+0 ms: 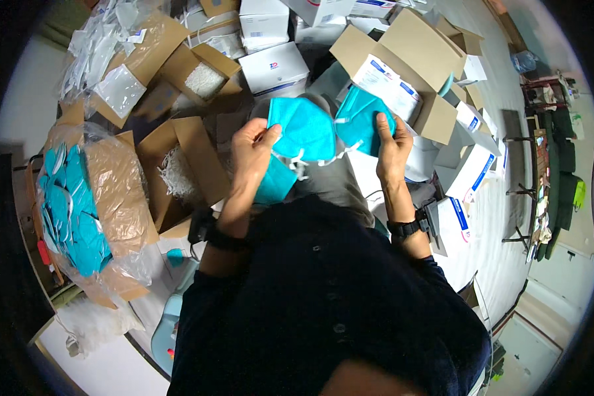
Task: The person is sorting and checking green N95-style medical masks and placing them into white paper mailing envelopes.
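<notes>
My left hand [252, 148] pinches the left edge of a teal face mask [301, 129] held up in front of me. A second teal face mask [363, 119] is gripped by its right side in my right hand [395, 146], thumb on its face. White ear loops [330, 160] hang along the lower edges, between the two masks. Another teal mask [276, 182] rests below my left hand, over my lap. Both hands are closed at about the same height, a little apart.
At left stands a plastic-lined carton [122, 191] full of teal masks [72, 204]. Beside it, an open carton [201, 158] holds white strands. White boxes [274, 66] stand ahead, and a large open carton [419, 46] sits ahead right. More white boxes [465, 165] lie at right.
</notes>
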The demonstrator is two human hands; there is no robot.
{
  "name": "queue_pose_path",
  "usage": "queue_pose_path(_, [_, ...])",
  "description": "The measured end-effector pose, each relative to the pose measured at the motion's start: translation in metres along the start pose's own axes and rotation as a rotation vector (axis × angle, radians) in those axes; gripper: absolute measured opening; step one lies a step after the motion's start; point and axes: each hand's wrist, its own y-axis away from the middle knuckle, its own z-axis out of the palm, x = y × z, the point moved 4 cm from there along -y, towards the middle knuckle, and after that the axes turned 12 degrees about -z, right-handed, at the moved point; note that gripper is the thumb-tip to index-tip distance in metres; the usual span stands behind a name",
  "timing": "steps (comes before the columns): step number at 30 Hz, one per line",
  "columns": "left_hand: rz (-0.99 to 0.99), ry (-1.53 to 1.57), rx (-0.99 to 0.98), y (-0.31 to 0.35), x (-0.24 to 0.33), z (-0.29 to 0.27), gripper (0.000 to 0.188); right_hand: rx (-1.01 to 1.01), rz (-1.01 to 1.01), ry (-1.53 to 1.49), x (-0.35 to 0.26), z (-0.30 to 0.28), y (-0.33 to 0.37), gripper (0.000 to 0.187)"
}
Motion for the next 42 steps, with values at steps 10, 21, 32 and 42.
queue_pose_path(10, [0.582, -0.544, 0.052, 0.023, 0.019, 0.049, 0.051, -0.002, -0.161, -0.062, -0.036, 0.012, -0.023, 0.019])
queue_pose_path(21, [0.231, -0.185, -0.215, 0.011, 0.06, 0.05, 0.018, -0.122, -0.033, -0.035, -0.031, 0.043, -0.022, 0.02])
queue_pose_path(32, [0.077, -0.062, -0.423, 0.019, 0.042, 0.08, 0.02, -0.05, 0.111, -0.13, -0.006, 0.041, -0.027, 0.018])
queue_pose_path(42, [0.223, 0.078, -0.443, 0.052, 0.076, 0.017, 0.018, -0.042, 0.121, 0.014, 0.03, 0.005, -0.049, 0.017])
